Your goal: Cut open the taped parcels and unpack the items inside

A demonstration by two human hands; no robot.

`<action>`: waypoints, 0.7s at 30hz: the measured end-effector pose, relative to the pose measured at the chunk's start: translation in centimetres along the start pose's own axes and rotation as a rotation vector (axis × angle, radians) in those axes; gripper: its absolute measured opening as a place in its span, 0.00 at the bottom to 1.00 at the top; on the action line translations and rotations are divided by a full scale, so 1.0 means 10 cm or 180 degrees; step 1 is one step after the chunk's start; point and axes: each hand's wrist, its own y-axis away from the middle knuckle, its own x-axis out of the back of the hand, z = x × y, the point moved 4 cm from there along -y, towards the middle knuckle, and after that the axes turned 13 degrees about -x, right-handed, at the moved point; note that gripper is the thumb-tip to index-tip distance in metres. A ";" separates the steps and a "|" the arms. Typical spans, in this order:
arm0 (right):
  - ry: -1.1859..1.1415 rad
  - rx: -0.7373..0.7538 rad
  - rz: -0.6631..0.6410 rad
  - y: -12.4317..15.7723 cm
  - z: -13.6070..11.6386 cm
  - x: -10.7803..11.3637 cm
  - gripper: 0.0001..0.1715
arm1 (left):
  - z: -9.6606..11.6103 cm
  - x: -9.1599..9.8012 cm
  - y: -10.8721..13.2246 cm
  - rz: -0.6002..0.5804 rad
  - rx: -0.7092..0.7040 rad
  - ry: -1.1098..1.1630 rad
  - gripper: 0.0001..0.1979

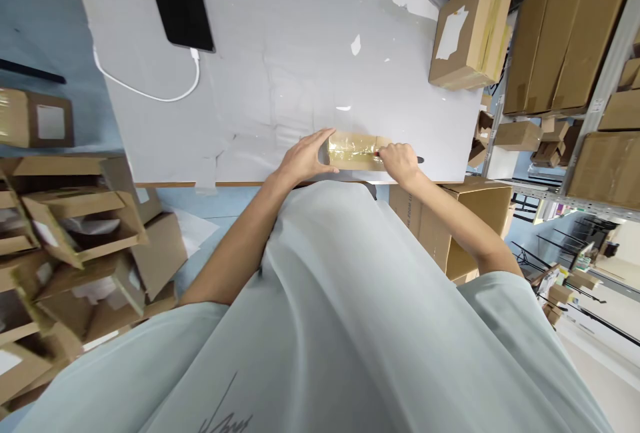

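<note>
A small cardboard box (353,152) with shiny clear tape over its top lies near the front edge of the table. My left hand (307,155) grips its left end, thumb at the near side and fingers at the far side. Over the right part of the box, my right hand (399,161) is closed around what looks like a box cutter (421,160). Its dark end sticks out to the right of the fist, and a small red and dark tip shows at the tape. The rest of the tool is hidden in the fingers.
A black phone (181,3) with a white cable (167,98) lies at the table's far left. A taped carton (463,40) stands at the back right. Opened cartons (85,226) are piled on the left. Right of me are an open carton (477,210) and shelves of boxes (607,166).
</note>
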 end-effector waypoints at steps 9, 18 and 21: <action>-0.0109 -0.0467 -0.0101 0.01 0.62 -0.39 0.23 | 0.06 -0.01 -0.05 -0.0108 0.0013 -0.0055 0.61; -0.3566 0.0087 -0.0040 0.02 0.66 -1.01 0.39 | -0.23 0.29 0.22 -0.0046 0.0217 -0.0245 0.60; -0.5013 -0.0010 0.0099 -0.07 0.32 -1.21 0.47 | -0.44 0.42 0.32 -0.0025 0.0246 -0.0393 0.58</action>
